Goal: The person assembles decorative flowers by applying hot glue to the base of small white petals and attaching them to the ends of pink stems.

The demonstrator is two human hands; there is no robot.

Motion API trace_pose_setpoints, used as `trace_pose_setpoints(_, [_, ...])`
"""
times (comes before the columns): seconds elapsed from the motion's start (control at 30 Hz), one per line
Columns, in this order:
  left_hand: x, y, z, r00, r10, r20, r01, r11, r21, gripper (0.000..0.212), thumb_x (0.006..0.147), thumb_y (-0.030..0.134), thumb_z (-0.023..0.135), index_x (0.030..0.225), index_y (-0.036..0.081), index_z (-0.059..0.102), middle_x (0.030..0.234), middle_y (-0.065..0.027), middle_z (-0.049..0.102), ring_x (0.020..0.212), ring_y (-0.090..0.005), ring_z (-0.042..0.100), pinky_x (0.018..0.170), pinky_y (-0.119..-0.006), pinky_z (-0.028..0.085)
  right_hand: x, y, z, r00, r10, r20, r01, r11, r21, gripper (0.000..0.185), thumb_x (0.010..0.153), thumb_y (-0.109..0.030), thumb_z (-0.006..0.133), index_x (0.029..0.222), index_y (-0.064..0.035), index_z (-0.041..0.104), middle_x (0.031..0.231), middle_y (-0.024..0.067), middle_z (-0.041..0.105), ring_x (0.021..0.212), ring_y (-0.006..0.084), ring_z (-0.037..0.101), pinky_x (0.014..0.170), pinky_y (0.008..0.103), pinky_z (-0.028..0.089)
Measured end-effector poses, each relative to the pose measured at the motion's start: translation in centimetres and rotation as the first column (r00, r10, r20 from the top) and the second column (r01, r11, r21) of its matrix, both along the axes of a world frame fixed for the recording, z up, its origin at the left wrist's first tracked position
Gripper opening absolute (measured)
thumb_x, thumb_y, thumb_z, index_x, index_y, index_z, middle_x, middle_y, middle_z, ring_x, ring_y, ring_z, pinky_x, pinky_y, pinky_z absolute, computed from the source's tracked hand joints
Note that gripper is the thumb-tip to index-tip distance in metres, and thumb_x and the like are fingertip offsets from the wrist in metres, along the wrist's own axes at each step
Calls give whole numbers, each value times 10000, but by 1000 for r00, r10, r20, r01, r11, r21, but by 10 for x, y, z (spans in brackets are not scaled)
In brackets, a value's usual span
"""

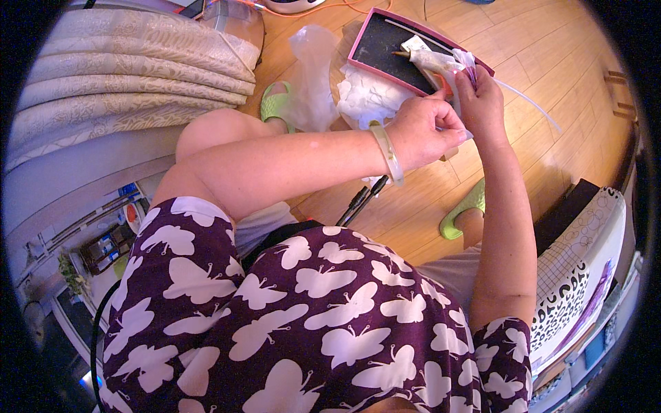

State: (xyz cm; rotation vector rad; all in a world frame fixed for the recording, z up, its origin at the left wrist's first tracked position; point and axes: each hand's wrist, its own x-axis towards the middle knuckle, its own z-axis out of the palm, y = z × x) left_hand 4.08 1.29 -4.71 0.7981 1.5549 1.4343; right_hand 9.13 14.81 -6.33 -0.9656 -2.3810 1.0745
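Note:
My left hand (pixel 426 129), with a pale bangle at the wrist, pinches a small white piece (pixel 469 135) between thumb and fingertips. Close beside it, my right hand (pixel 483 103) grips a white-and-purple petal bundle (pixel 467 64). From behind that hand a thin white stem (pixel 532 103) runs out to the right. Just left of the bundle is a crumpled, pale squeeze tube (pixel 434 59) with a brown tapered nozzle, over a pink-rimmed black tray (pixel 379 44). Loose white petal-like pieces (pixel 366 98) are heaped below the tray. Something orange is partly hidden between my hands.
A translucent plastic bag (pixel 310 77) hangs or stands left of the heap. A thin pale rod (pixel 413 33) and a small printed box (pixel 415 44) lie in the tray. Green slippers (pixel 465 209) are on the wooden floor (pixel 557 62). Dark cable ends (pixel 361 199) sit near my lap.

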Motion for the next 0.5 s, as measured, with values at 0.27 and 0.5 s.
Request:
trace_pose_setpoints(0.27, [2,1,-3,996,-7,89,9,1000,-17,107,755,97,627,694,23,577,695,-9,576,628,-55,523,590,-213,449,-2,0,-5,1000,6,-7,-6,1000,-2,237,789,-217,542,802,19,530,714,200,576,669,336,570,585,376,432])
trace_pose_setpoints(0.5, [6,8,-2,996,86,37,-87,995,44,134,706,90,644,622,14,574,591,-71,591,536,-110,560,517,-254,457,0,5,-14,1000,1,-28,-1,1000,15,240,790,-223,539,779,15,514,712,199,571,671,345,565,583,388,429])
